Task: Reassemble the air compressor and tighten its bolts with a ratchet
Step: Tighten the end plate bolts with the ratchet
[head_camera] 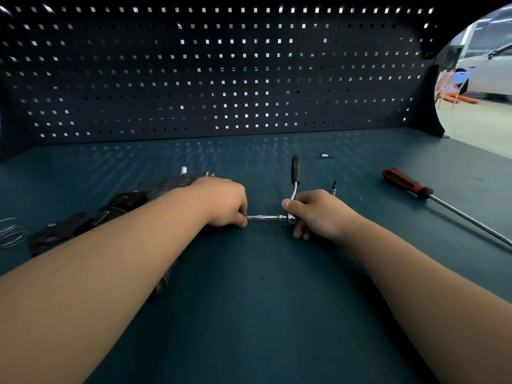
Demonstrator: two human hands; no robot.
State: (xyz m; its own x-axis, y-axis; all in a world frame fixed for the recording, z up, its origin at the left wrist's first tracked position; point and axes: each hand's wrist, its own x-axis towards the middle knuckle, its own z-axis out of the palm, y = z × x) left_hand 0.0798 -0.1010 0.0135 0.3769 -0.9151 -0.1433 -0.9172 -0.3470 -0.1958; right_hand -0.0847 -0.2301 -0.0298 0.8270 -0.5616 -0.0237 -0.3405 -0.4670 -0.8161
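Dark pegboard backing the bench, its square holes glinting with light, teal workbench top spread below it, off to the right a bright garage bay, pale floor, white car, blue chair beside it

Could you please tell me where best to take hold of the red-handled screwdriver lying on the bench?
Take the screwdriver by its thick red-and-black handle, from above: it lies flat on the bench, handle farther away, and the thin shaft offers little hold.
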